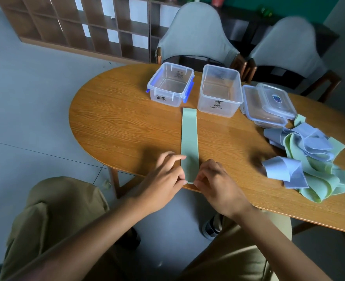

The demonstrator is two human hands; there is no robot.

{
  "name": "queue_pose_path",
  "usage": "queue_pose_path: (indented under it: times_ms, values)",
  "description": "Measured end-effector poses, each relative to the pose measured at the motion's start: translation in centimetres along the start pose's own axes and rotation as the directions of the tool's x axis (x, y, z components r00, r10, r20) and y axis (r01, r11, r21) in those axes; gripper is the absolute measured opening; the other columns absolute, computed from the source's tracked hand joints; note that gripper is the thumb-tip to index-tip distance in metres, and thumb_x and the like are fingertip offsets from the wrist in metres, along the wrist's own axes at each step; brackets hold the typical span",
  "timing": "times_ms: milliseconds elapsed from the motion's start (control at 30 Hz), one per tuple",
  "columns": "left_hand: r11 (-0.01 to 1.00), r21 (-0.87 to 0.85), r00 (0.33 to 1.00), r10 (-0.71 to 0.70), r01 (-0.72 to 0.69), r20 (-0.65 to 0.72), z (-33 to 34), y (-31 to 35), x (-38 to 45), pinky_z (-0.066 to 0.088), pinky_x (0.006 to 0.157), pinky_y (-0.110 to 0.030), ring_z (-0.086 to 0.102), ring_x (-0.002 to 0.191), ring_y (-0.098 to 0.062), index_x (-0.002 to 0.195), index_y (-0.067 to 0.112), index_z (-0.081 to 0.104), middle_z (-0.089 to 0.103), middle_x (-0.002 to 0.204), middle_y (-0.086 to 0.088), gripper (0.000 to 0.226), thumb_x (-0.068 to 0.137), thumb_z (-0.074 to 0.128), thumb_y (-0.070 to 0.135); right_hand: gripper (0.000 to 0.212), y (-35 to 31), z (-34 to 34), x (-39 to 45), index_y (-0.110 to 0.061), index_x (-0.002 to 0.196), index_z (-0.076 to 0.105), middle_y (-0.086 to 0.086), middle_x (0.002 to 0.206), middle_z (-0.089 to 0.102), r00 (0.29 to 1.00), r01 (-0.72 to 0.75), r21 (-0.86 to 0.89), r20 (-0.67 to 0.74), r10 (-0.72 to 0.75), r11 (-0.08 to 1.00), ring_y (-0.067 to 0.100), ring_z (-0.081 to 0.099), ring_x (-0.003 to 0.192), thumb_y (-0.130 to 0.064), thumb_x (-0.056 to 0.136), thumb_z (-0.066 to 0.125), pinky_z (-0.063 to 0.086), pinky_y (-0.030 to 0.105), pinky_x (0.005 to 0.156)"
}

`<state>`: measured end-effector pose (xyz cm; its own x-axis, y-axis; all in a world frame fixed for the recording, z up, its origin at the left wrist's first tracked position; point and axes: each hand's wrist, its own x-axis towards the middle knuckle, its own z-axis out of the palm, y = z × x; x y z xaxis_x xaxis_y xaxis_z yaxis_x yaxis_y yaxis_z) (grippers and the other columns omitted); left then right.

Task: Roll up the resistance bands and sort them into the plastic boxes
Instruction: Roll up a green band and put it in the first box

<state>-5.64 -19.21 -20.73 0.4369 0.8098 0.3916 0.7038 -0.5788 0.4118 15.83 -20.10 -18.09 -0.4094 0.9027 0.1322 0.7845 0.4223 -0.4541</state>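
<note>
A pale green resistance band [189, 138] lies flat and straight on the wooden table [116, 126], running from the table's near edge toward the boxes. My left hand [163, 175] pinches its near left corner and my right hand [216, 183] pinches its near right corner. Two open clear plastic boxes stand at the far end, both holding nothing: the left box [170, 86] has blue clips and handwriting, the right box [220, 90] has a handwritten label. A loose heap of green and blue bands [309, 157] lies to the right.
Two clear lids [269, 104] are stacked right of the boxes. Two grey-covered chairs [198, 31] stand behind the table, with a wooden shelf unit [76, 23] on the left. The table's rounded left end borders grey floor.
</note>
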Motion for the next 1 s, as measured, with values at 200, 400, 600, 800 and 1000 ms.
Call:
queue_pose_path:
  times_ms: [200,400,600,800,1000]
  values:
    - [0.991,0.020,0.990,-0.127,0.129,-0.060,0.4,0.7,0.8,0.038,0.106,-0.033,0.044,0.128,-0.026,0.074,0.017,0.064,0.061,0.128,0.001,0.016,0.081,0.077,0.022,0.008,-0.4,0.6,0.4,-0.018,0.092,0.066,-0.008,0.099,0.053,0.989,-0.099,0.072,-0.102,0.106,0.992,0.010,0.051,0.095,-0.015,0.088,0.072,0.049,0.029,0.081]
    - [0.980,-0.154,0.986,-0.143,0.129,-0.083,0.1,1.5,1.0,0.044,0.064,-0.035,0.044,0.075,-0.014,0.083,0.016,0.045,0.049,0.077,0.008,0.034,0.075,0.074,0.001,0.014,-1.0,1.4,0.1,-0.021,0.093,0.061,-0.009,0.087,0.061,0.966,-0.092,-0.060,-0.247,0.074,0.994,0.015,0.057,0.082,-0.015,0.087,0.072,0.052,0.035,0.061]
    - [0.995,0.102,0.993,0.016,-0.003,-0.120,0.5,1.9,0.0,0.049,0.059,-0.033,0.051,0.068,-0.018,0.088,0.015,0.048,0.048,0.073,0.001,0.012,0.085,0.058,0.009,0.011,-0.8,2.7,-1.5,-0.010,0.086,0.068,0.001,0.078,0.064,0.882,0.115,-0.386,-0.384,-0.272,0.915,0.021,0.057,0.070,-0.011,0.096,0.064,0.049,0.033,0.061]
    - [0.989,0.146,0.998,0.015,-0.005,-0.068,0.9,1.4,-0.6,0.049,0.070,-0.035,0.051,0.082,-0.016,0.084,0.015,0.051,0.048,0.083,0.004,0.021,0.103,0.043,0.019,0.007,0.0,3.1,-2.4,-0.009,0.091,0.072,0.002,0.084,0.069,0.873,0.146,-0.351,-0.393,-0.287,0.925,0.023,0.062,0.076,-0.009,0.094,0.066,0.053,0.035,0.068]
    - [0.990,0.136,0.999,0.024,-0.027,0.022,1.0,1.1,-1.0,0.049,0.077,-0.035,0.050,0.092,-0.014,0.092,0.018,0.052,0.047,0.093,0.007,0.027,0.110,0.032,0.026,0.015,-0.3,3.0,-2.0,-0.011,0.087,0.072,0.001,0.084,0.067,0.887,0.118,-0.290,-0.399,-0.232,0.950,0.022,0.061,0.077,-0.016,0.097,0.063,0.052,0.034,0.065]
